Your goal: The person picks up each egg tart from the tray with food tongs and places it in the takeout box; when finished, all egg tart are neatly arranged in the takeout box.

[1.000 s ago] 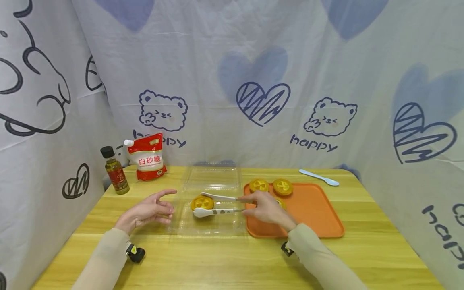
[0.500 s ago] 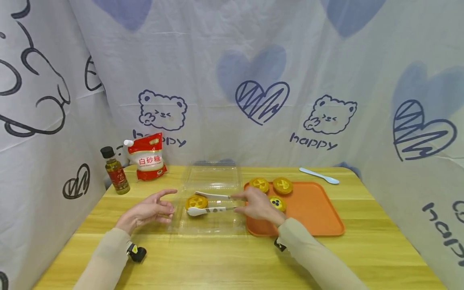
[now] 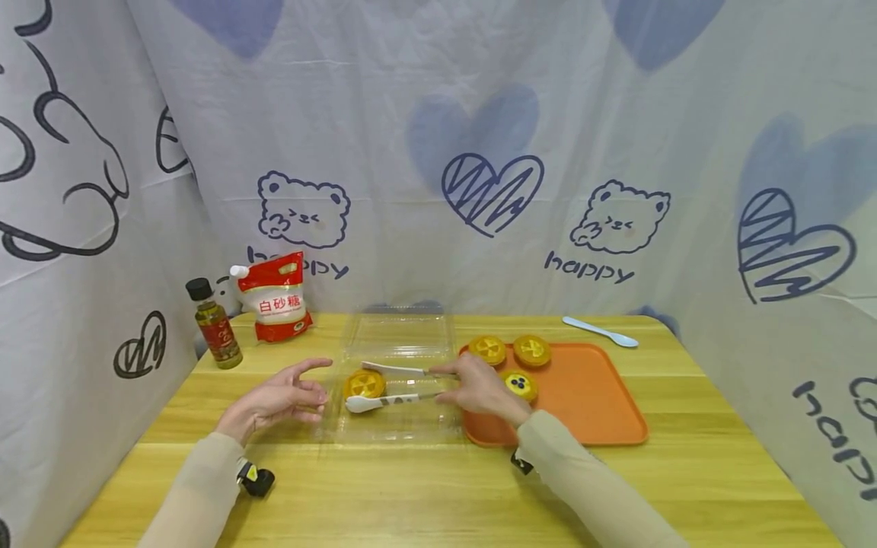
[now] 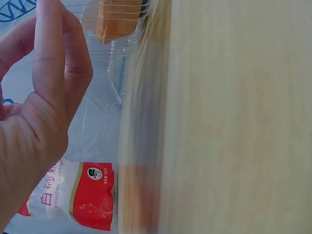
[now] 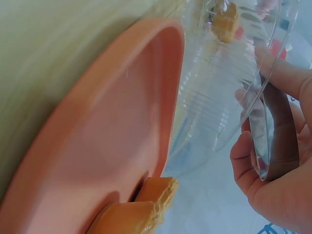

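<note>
My right hand (image 3: 483, 390) holds a pair of tongs (image 3: 397, 399), a bent metal strip with white tips; the bend shows in the palm in the right wrist view. The white tips straddle a yellow egg tart (image 3: 364, 383) in the left part of a clear plastic hinged box (image 3: 432, 430). Whether the tips press on the tart I cannot tell. The box's lid (image 3: 400, 333) is folded back. Beside the box's left edge, my left hand (image 3: 281, 397) has relaxed fingers and holds nothing; contact with the box is unclear.
An orange tray (image 3: 596, 403) lies right of the box, with three tarts at its left side, one a blueberry tart (image 3: 518, 387). A pale blue spoon (image 3: 599, 332) lies behind it. At the back left stand a sugar bag (image 3: 279, 301) and an oil bottle (image 3: 218, 331).
My right hand, the tongs and the egg tart between the tips have shifted left inside the box. The blueberry tart on the tray has come more into sight. My left hand stays put.
</note>
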### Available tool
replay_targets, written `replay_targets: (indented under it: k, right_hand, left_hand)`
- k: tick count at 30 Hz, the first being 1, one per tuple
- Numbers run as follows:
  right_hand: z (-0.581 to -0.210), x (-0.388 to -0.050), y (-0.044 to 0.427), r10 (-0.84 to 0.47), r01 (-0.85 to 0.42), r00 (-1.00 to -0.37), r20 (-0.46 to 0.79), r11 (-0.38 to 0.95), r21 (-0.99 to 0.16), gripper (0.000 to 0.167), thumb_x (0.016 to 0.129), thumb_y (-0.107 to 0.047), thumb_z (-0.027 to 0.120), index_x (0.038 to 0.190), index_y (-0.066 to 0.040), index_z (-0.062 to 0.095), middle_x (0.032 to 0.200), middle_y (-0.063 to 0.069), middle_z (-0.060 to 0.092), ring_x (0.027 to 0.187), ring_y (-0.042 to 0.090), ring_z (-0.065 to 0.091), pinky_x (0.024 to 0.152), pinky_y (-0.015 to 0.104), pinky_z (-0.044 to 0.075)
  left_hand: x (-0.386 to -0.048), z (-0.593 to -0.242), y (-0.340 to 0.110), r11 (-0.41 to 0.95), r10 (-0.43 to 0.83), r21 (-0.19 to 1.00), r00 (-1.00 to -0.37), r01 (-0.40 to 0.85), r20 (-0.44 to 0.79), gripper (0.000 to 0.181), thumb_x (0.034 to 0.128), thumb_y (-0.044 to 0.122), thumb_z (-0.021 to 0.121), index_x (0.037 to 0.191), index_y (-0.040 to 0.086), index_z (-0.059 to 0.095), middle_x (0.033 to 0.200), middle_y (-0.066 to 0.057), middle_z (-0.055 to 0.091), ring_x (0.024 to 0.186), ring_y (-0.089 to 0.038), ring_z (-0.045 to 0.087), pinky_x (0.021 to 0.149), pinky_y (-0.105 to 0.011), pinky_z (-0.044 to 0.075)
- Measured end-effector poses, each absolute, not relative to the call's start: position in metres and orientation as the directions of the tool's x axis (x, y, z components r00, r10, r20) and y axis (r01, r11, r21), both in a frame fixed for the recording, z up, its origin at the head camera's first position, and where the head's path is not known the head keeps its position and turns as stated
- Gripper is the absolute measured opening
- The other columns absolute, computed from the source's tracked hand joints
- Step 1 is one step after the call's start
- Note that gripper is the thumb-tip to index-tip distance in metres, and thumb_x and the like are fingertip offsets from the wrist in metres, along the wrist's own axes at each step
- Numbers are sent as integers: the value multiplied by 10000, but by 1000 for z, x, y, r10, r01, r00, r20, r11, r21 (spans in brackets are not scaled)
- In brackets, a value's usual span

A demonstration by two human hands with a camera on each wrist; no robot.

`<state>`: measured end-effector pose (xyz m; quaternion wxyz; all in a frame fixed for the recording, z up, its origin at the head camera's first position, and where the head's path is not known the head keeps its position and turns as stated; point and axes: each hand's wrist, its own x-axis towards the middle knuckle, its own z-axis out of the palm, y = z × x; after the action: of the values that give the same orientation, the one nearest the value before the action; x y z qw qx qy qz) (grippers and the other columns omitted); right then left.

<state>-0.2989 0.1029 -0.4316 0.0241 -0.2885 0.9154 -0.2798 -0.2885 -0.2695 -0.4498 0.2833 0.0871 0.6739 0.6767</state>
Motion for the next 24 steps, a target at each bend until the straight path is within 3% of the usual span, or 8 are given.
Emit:
replay_targets:
  k: [2, 4, 5, 8, 10, 17, 22, 24]
  right_hand:
    - [-430, -298, 104, -546, -517, -829, 119, 668, -536, 473, 827, -218, 793, 1278, -158, 666, 924, 49, 735, 485, 66, 295, 541, 204, 384]
    - [-428, -297, 106, -542, -514, -832, 121, 670, -536, 483, 824, -225, 795, 1283, -155, 662, 1158, 40, 716, 520, 65, 330, 596, 206, 419]
    - [-427, -296, 108, -542, -513, -832, 119, 669, -538, 490, 826, -228, 794, 1290, -151, 656, 1160, 47, 712, 528, 70, 336, 597, 210, 420]
    - [-423, -294, 112, -537, -508, -836, 111, 684, -524, 501, 834, -259, 786, 1307, -171, 644, 863, 67, 677, 528, 79, 318, 539, 209, 363]
    - [-421, -293, 114, -535, -510, -837, 114, 688, -516, 505, 831, -274, 788, 1307, -183, 645, 827, 57, 652, 550, 75, 331, 528, 208, 338]
    - [-420, -290, 125, -530, -505, -840, 120, 681, -530, 482, 839, -248, 782, 1292, -139, 655, 1067, 78, 724, 507, 89, 304, 562, 219, 364]
    - [-425, -289, 124, -513, -488, -850, 123, 676, -552, 437, 846, -229, 774, 1265, -152, 676, 1207, 55, 702, 443, 72, 243, 491, 200, 325]
    - [-428, -289, 123, -500, -478, -856, 128, 674, -563, 424, 845, -224, 773, 1256, -168, 685, 1149, 59, 722, 442, 74, 236, 450, 205, 282]
  left_hand:
    - [-288, -449, -270, 71, 502, 961, -823, -267, -266, 833, 931, 23, 623, 1563, 120, 88, 982, -88, 593, 859, -188, 661, 789, -358, 614]
    - [-288, -449, -270, 76, 507, 962, -821, -261, -263, 842, 933, 26, 621, 1564, 111, 70, 987, -89, 593, 862, -184, 662, 792, -355, 613]
    - [-288, -448, -270, 77, 510, 963, -820, -258, -260, 845, 934, 26, 618, 1565, 106, 62, 990, -90, 592, 864, -183, 662, 793, -355, 613]
    - [-288, -448, -270, 79, 513, 964, -819, -256, -259, 846, 935, 27, 618, 1564, 102, 57, 990, -89, 592, 861, -179, 663, 795, -353, 613]
    - [-289, -448, -269, 77, 512, 963, -818, -259, -261, 841, 936, 27, 617, 1563, 102, 62, 987, -88, 592, 859, -179, 663, 796, -355, 613]
    - [-289, -447, -267, 72, 508, 960, -818, -271, -269, 838, 930, 28, 627, 1562, 108, 82, 977, -90, 601, 851, -185, 663, 793, -357, 613]
    - [-289, -448, -267, 80, 506, 959, -818, -273, -275, 822, 934, 28, 622, 1560, 114, 97, 973, -74, 601, 868, -193, 662, 804, -365, 611]
    - [-289, -449, -268, 81, 505, 960, -819, -269, -272, 829, 935, 26, 619, 1562, 105, 82, 971, -71, 599, 865, -192, 662, 802, -365, 612]
